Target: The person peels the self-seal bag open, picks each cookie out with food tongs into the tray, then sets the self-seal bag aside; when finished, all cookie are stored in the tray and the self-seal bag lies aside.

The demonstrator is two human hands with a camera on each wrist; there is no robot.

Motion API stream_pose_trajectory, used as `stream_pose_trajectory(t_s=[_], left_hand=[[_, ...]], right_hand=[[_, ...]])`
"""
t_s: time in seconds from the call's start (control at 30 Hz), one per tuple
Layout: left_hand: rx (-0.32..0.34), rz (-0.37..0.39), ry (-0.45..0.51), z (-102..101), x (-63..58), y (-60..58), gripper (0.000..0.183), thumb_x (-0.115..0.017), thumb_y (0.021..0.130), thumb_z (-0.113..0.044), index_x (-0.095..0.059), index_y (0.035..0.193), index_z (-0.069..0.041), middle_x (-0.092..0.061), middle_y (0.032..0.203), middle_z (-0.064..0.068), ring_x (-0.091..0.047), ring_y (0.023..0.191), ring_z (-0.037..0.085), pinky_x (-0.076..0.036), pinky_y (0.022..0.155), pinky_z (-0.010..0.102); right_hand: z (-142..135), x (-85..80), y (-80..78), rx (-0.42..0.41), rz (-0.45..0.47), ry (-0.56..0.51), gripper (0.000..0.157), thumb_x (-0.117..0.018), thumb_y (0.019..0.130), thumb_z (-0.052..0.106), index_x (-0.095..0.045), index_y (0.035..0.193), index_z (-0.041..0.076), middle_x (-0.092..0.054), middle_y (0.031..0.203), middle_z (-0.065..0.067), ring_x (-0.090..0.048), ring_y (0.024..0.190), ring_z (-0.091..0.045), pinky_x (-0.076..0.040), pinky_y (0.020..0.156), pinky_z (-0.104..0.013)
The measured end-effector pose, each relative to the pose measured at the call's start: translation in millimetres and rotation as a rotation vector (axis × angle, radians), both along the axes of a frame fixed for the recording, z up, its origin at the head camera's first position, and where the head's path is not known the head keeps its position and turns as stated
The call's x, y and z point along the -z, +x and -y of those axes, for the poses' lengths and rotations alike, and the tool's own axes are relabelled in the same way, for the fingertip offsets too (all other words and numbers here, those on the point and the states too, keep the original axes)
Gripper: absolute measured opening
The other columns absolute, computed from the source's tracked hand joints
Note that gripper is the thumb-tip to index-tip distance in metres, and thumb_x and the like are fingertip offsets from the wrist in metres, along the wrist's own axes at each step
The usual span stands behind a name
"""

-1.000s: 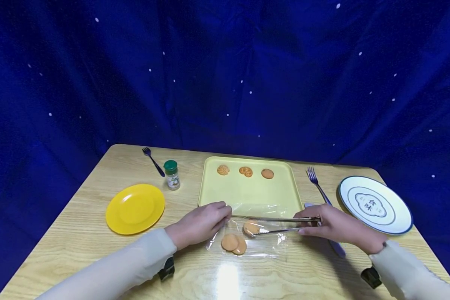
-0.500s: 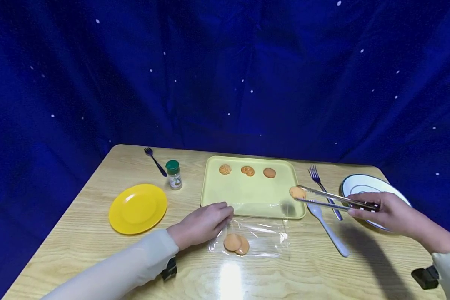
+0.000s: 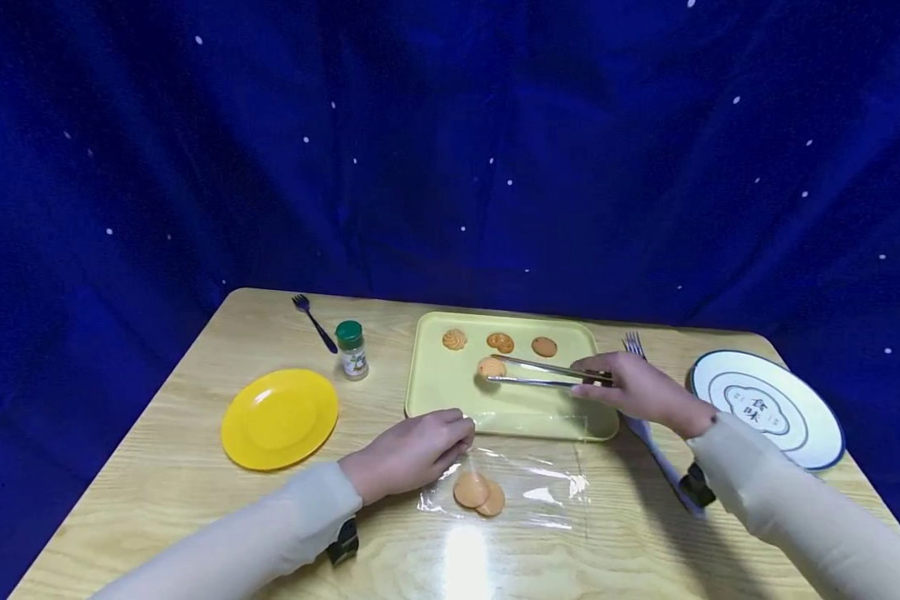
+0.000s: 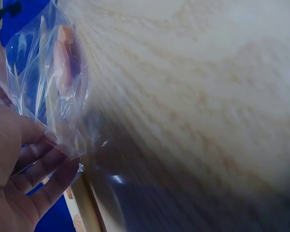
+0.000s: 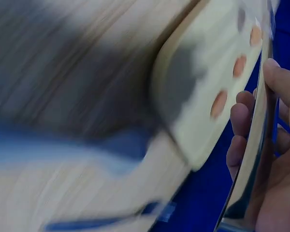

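Observation:
My left hand pinches the edge of a clear plastic bag lying on the table in front of the tray. Inside the bag, two round cookies overlap. In the left wrist view, thumb and fingers close on the bag's transparent film. With my right hand I grip metal tongs, also large in the right wrist view. A round cookie sits between the tong tips, over the middle of the pale yellow tray. Along the tray's back lie a swirl cookie, a pretzel-shaped cookie and an oval cookie.
To the left are a yellow plate, a green-capped seasoning jar and a dark fork. Right of the tray are another fork, a pale knife-like utensil partly under my right arm, and a white blue-rimmed plate.
The right hand's tongs have lifted a cookie out of the bag, swung right past the tray's edge, then come back left over the tray. The left hand stays at the bag.

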State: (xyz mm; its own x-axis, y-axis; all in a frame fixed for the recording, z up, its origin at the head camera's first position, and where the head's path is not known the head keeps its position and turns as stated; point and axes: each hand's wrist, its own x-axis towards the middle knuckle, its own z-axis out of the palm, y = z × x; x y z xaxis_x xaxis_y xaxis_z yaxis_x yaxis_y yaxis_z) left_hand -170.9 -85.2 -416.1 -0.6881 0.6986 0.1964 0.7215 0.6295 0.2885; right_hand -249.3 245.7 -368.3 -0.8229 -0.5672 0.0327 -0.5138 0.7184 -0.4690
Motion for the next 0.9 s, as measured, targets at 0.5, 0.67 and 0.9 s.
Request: stream_pose_trajectory(t_s=[0.5,0.67,0.9], left_hand=[[0.011,-0.011,0.014,0,-3.6,-1.9,0.008,-0.053,0.099,-0.019,-0.056,0.091,-0.019,-0.053,0.084,-0.008,-0.049,0.075,0.003,-0.047,0.066,0.018],[0.016,0.002,0.017,-2,-2.5,-1.3,0.008,-0.053,0.099,-0.019,-0.057,0.092,-0.018,-0.055,0.085,-0.008,-0.05,0.076,0.004,-0.047,0.066,0.018],[-0.003,-0.003,0.025,-2,0.2,0.1,0.009,-0.052,0.099,-0.02,-0.056,0.091,-0.019,-0.054,0.085,-0.008,-0.05,0.075,0.004,-0.048,0.066,0.019]], right_hand=[[46,15.7,-10.6,-0.033,0.065,0.001,0.036,-0.068,0.09,0.029,-0.067,0.117,0.006,-0.072,0.101,-0.004,-0.043,0.053,-0.002,-0.047,0.067,-0.022],[39,12.1,-5.0,-0.002,0.024,-0.044,0.037,-0.069,0.09,0.028,-0.066,0.118,0.006,-0.072,0.106,-0.009,-0.066,0.087,-0.012,-0.054,0.078,-0.031],[-4,-10.2,14.1,-0.002,-0.001,-0.07,0.031,-0.067,0.091,0.027,-0.067,0.115,0.006,-0.073,0.103,-0.008,-0.061,0.074,-0.004,-0.053,0.068,-0.024]])
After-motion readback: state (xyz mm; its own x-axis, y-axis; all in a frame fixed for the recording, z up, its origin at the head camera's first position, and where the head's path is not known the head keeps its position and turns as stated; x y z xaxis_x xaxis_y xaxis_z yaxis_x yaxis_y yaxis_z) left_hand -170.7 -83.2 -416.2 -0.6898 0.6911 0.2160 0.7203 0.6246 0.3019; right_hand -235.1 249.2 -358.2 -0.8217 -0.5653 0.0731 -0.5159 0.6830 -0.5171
